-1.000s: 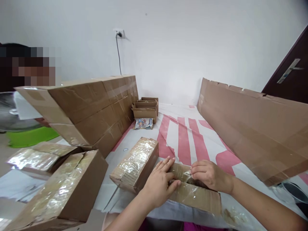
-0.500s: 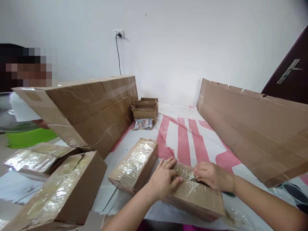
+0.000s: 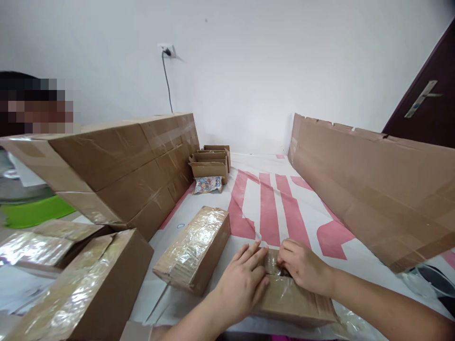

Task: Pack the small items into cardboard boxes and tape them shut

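A small cardboard box (image 3: 296,303) lies in front of me, with shiny clear tape over part of its top and a narrow dark gap between its flaps. Flat on the left part of its top rests my left hand (image 3: 243,279), fingers stretched out. My right hand (image 3: 306,267) is closed, its fingers curled down at the gap; what they grip, if anything, is hidden. To the left of my left hand sits another taped cardboard box (image 3: 199,244). Loose clear plastic (image 3: 351,322) shows by the right end of the box under my hands.
Stacked cardboard boxes (image 3: 117,161) form a wall at left, with taped boxes (image 3: 81,284) nearer. Open small boxes (image 3: 209,166) and a printed packet (image 3: 208,184) stand farther back. A cardboard panel (image 3: 369,189) borders the right. A person (image 3: 24,166) is at far left.
My left hand has slid slightly and lies flatter across the box top. My right hand remains curled at the gap. The whole view has shifted a little.
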### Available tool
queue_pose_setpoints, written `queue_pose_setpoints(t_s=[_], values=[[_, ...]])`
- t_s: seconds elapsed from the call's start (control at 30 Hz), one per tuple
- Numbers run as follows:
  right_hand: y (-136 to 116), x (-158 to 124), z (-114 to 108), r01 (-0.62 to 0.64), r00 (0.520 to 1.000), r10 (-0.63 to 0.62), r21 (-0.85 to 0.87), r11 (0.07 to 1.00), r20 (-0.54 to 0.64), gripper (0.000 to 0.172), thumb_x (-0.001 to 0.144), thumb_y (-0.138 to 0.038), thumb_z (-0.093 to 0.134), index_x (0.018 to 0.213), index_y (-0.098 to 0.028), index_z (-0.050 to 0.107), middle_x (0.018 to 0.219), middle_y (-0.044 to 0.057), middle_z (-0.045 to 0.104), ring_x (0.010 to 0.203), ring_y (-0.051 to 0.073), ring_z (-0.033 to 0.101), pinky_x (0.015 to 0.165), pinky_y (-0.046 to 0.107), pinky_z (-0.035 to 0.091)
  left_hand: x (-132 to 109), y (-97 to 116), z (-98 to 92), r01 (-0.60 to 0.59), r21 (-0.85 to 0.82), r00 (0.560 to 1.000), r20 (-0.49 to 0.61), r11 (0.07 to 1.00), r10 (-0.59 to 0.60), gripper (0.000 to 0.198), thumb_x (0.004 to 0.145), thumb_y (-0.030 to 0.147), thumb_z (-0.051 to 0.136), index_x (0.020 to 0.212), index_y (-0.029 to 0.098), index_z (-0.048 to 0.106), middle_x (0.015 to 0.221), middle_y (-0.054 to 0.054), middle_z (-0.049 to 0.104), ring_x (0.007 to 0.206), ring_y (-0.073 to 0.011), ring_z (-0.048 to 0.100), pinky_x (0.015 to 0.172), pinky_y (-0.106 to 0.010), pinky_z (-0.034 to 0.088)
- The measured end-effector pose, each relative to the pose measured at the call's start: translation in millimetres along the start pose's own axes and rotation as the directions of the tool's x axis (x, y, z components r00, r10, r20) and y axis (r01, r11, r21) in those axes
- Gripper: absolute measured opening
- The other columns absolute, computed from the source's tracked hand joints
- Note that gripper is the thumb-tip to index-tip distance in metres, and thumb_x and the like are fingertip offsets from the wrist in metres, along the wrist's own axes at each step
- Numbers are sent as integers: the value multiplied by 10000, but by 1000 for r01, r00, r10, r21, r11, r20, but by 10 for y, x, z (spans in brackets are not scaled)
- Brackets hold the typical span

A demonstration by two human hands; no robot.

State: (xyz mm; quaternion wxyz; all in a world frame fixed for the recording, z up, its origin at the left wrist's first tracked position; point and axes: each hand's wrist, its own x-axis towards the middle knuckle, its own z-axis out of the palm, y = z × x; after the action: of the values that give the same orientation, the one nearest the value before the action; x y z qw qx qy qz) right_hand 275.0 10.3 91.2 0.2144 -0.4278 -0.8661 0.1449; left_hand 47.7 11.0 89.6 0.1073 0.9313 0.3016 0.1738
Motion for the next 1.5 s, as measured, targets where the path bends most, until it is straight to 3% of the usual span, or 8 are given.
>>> queue_pose_setpoints(t_s=[0.2,0.4,0.5,0.63,0.83,1.0,1.23,1.5], values=[[-133,78,-126,-202,978,209,189,961,-15,218,780,7,530,769,-195,609,789,-1,601,753,139,590,685,246,461,-113,203,-394,0,-164,994,105,986,17,276,942,310,488,782,216,692,1418,-32,525,1339,-285,432,1095,-458,381],[-165,107,-94,-133,991,132,152,979,19,172,783,-22,593,763,-187,638,809,12,611,772,151,599,699,256,467,26,22,-446,264,-223,964,101,939,-247,239,789,138,594,1016,212,607,1129,-60,669,1046,-216,636,895,-331,510],[-199,96,-39,-61,998,59,91,994,24,181,769,-14,584,731,-186,623,777,11,601,760,157,583,691,261,461,171,30,-369,139,-85,970,211,987,-119,483,659,218,740,1111,213,571,1125,-58,669,1057,-271,619,937,-389,481],[-204,70,-46,22,1000,-21,26,999,-11,231,762,20,494,709,-184,587,751,16,583,723,154,547,662,262,445,283,107,-249,46,81,929,363,996,-72,260,790,253,602,1034,162,591,1012,-85,677,896,-243,648,796,-336,521],[-138,-14,-150,267,961,-273,101,958,51,270,854,-52,414,743,-190,617,765,41,604,735,154,533,660,253,450,254,199,-130,-262,323,904,413,909,114,289,848,156,514,1131,121,564,978,-106,650,840,-243,606,727,-346,496],[-146,-240,-378,247,961,-265,175,953,85,290,930,-138,420,720,-189,613,735,47,589,746,157,539,657,258,448,172,69,-83,-243,436,936,338,866,92,454,838,130,550,1287,78,513,1033,-156,663,879,-257,622,732,-350,478],[314,-1041,-744,-298,943,269,134,945,198,165,898,-198,525,776,-219,635,797,10,619,767,158,579,703,270,437,59,-291,-133,-26,553,977,190,833,-95,497,821,13,468,1313,62,520,1011,-177,670,915,-286,636,777,-389,488],[629,-1830,326,-621,756,628,-101,777,186,184,640,-84,537,707,-236,617,792,15,661,689,202,635,637,287,433,128,-201,-446,219,290,969,48,931,-243,257,856,237,606,1107,182,611,1041,-94,630,945,-262,624,813,-360,484]])
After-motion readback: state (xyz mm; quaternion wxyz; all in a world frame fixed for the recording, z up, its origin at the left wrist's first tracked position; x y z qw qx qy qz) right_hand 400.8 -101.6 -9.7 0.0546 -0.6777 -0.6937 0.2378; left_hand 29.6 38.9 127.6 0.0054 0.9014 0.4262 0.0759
